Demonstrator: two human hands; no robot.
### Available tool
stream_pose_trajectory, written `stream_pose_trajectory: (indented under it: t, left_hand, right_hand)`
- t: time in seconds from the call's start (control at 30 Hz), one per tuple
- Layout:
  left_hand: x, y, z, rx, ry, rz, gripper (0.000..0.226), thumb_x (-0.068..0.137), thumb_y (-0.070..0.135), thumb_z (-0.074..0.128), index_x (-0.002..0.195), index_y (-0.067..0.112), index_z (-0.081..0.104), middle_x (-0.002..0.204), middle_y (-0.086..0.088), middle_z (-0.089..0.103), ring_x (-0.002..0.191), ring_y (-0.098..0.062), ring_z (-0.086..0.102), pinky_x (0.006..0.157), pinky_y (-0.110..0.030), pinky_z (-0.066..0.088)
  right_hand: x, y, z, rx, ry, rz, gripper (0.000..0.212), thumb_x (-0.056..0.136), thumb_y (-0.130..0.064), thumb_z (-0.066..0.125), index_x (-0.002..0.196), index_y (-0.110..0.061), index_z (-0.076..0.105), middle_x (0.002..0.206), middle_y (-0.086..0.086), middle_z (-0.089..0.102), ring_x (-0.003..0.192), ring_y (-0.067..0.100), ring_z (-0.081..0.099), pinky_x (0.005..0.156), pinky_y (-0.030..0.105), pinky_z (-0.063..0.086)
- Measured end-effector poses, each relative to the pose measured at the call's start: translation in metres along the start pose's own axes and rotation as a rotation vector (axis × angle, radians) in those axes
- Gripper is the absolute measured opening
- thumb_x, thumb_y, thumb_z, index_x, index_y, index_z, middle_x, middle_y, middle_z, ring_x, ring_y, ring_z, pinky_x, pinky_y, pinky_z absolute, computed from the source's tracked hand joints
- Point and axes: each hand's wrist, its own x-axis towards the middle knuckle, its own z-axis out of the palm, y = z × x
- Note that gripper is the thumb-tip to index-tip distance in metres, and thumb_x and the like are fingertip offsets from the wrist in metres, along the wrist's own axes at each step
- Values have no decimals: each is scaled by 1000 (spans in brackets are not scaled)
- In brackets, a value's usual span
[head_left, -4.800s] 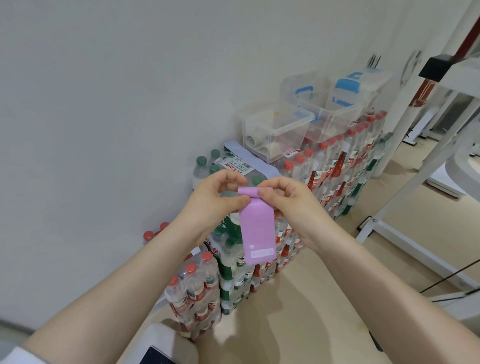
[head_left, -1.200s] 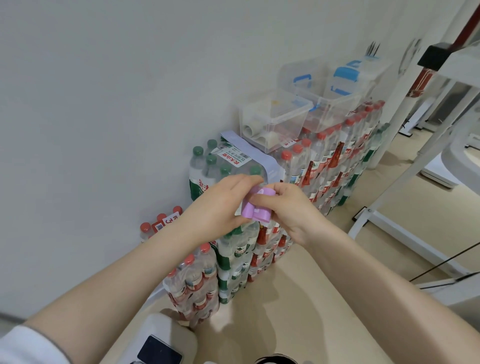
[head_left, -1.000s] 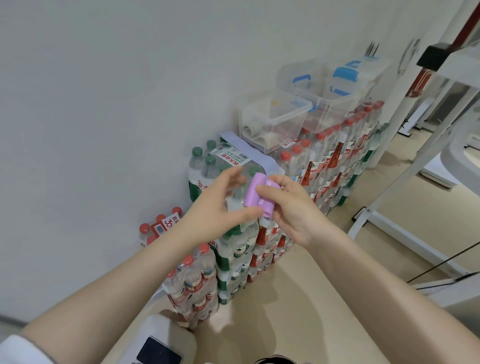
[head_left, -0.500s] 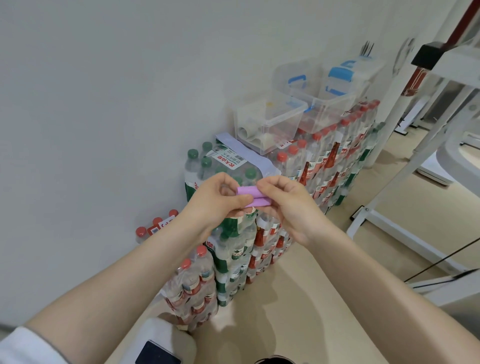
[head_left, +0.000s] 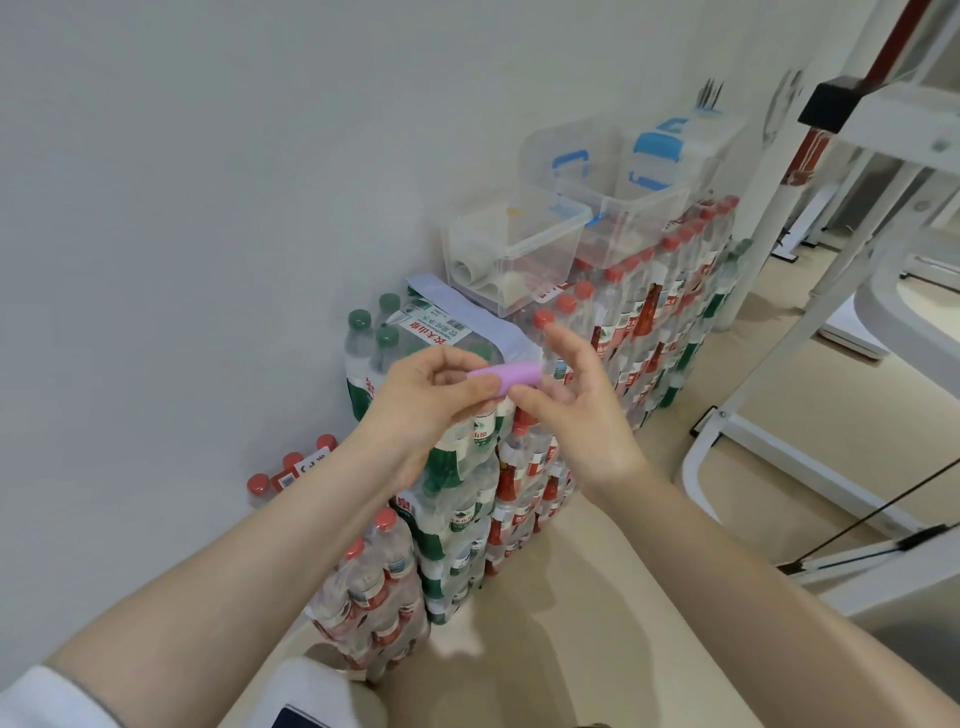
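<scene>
A small pink folded strip (head_left: 506, 375), now a compact roll, is held in mid air in front of me. My left hand (head_left: 431, 400) pinches its left end between thumb and curled fingers. My right hand (head_left: 574, 395) is just right of the roll with its fingers spread and loosely straight; its thumb tip lies close under the roll, and I cannot tell whether it touches.
Shrink-wrapped packs of water bottles (head_left: 467, 493) are stacked against the white wall. Clear plastic boxes (head_left: 514, 249) with blue latches sit on top of them. A white metal frame (head_left: 810, 322) stands on the beige floor at the right. A white object (head_left: 317, 696) is near my body.
The long pink strip has been folded down into a small roll. In the last half second my right hand let go and spread its fingers; my left hand keeps the roll.
</scene>
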Motion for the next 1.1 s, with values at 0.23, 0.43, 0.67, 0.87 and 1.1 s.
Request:
stream_pose_trajectory:
  t: [0.23,0.43,0.67,0.87,1.1]
  left_hand:
    - [27,-1,49,-294,-189,-152,8,87,4,53,80,6,58,69,-2,70,63,-8,67,60,-15,55]
    - [85,-1,110,23,-101,132,8,83,9,61,77,14,60,67,4,66,61,-2,59,60,-15,47]
    - [172,22,205,228,166,409,17,75,13,73,74,18,57,80,-12,68,78,-30,67,64,-36,54]
    - [241,40,269,406,222,454,23,74,21,75,74,10,55,60,5,64,61,-16,64,56,-32,53]
    - [294,49,266,694,240,436,7,84,26,63,89,26,59,92,11,63,81,-4,60,71,-18,49]
  right_hand:
    - [16,-5,-23,508,-29,70,24,77,-20,55,95,-6,62,91,5,68,86,14,64,85,26,53]
    - [62,-31,-88,55,136,-48,15,91,-10,53,89,-2,66,84,2,66,83,7,61,85,19,48]
    - [157,-70,-180,242,101,14,17,89,-5,54,104,-10,60,90,2,68,80,5,66,73,13,52]
    - [232,-87,-252,120,-44,9,25,89,-8,57,114,-10,60,113,11,66,106,17,61,89,26,48]
    - [322,-95,-295,-115,-127,-93,21,85,-5,61,91,-24,63,87,-8,66,80,3,62,73,13,49]
